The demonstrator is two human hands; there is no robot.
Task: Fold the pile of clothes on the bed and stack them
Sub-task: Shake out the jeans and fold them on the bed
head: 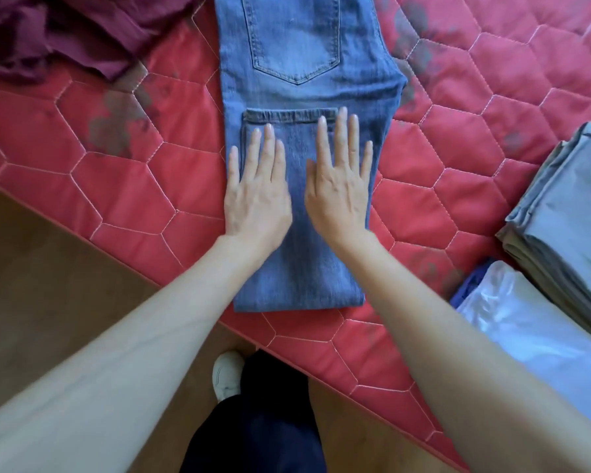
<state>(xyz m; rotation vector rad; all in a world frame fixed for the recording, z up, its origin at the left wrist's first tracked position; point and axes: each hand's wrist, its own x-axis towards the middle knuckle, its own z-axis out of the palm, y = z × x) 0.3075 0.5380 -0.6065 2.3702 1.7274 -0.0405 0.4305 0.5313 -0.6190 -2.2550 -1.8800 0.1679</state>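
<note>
While both hands lie flat with fingers straight, the left hand (257,196) and right hand (338,186) press side by side on the folded-up leg ends of the blue jeans (301,97), probably to set the crease so the fold holds. The jeans lie lengthwise on the red quilted bed (458,165), between a crumpled maroon garment (65,32) and a folded grey stack (567,213), likely where they go next.
</note>
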